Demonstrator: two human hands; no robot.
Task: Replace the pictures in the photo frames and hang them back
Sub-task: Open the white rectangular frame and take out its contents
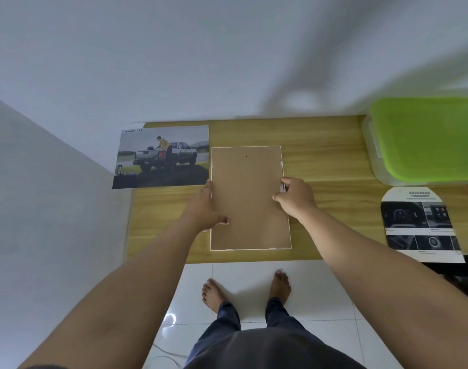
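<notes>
— Where does the photo frame (250,198) sit?

— It lies face down in the middle of the wooden worktop (328,155), long side running from 6 to 12 o'clock. Its brown backing board faces up inside a thin white rim, with a small dark dot near the 12 o'clock end.

— And the hands?

— The left hand (205,206) lies along the frame's 9 o'clock edge. Its fingers are straight and point toward 12, and the thumb rests on the backing board. The right hand (294,198) is at the 3 o'clock edge with its fingers curled, pinching the rim where a small pale tab shows between the fingertips.

— What else is on the worktop?

— At 10 o'clock from the frame lies a truck picture (162,157), face up, its near corner just beside the left fingertips. It overhangs the worktop's 9 o'clock edge. At 2 o'clock, well apart, stands a clear box with a green lid (424,139). At 4 o'clock lies a printed sheet (419,225) headed "ADVANCED", showing dark car-interior photos.

— And below?

— At 6 o'clock the person's bare feet (214,294) stand on the white tiled floor (243,270), close to the worktop's near edge.
</notes>
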